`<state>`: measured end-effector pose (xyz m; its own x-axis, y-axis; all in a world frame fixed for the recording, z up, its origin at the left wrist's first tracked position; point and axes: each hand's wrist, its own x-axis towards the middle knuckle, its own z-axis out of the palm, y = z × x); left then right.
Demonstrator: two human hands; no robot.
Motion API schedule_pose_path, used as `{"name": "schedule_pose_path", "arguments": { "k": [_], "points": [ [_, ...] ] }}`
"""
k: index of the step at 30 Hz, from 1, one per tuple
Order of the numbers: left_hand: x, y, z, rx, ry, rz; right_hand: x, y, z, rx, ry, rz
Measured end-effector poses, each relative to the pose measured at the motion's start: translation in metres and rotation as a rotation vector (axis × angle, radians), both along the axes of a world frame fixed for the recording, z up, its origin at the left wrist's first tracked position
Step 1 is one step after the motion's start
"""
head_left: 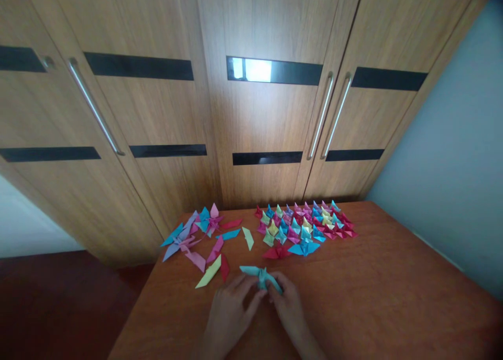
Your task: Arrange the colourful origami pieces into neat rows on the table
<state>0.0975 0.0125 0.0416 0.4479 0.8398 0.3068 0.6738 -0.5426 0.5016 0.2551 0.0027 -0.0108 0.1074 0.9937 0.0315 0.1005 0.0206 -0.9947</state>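
The left hand (230,310) and right hand (290,305) pinch the teal paper (262,277) between them over the table (373,297), nearer than the folded pieces (293,234); crisp creases would want matched edges, steady fingertips and light, even pressure

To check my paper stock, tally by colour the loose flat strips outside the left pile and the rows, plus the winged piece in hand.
Red strips: 2
Yellow-green strips: 2
Pink strip: 1
Blue strip: 1
Teal winged piece: 1
Total: 7
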Motion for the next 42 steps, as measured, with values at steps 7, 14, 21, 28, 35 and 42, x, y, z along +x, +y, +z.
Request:
{"name": "schedule_pose_path", "arguments": {
  "k": [7,14,21,28,35,42],
  "points": [
    [-0.013,0.017,-0.002,0.03,-0.203,0.173,0.013,0.001,0.007,-0.022,-0.122,0.02],
    [-0.012,0.031,-0.007,-0.544,-0.371,-0.076,0.023,-0.001,0.027,-0.021,-0.186,0.144],
    [-0.01,0.03,-0.003,-0.79,-0.425,-0.243,0.029,-0.004,0.03,-0.059,-0.114,0.283],
    [-0.014,0.024,-0.011,-1.002,-0.656,-0.305,0.033,-0.009,0.019,-0.213,0.187,0.314],
    [-0.022,0.024,-0.022,-1.046,-0.795,-0.207,0.035,-0.003,0.0,-0.258,0.394,0.194],
    [-0.022,0.028,-0.024,-1.0,-0.79,-0.08,0.042,0.002,0.005,-0.191,0.293,0.115]
  ]
}}
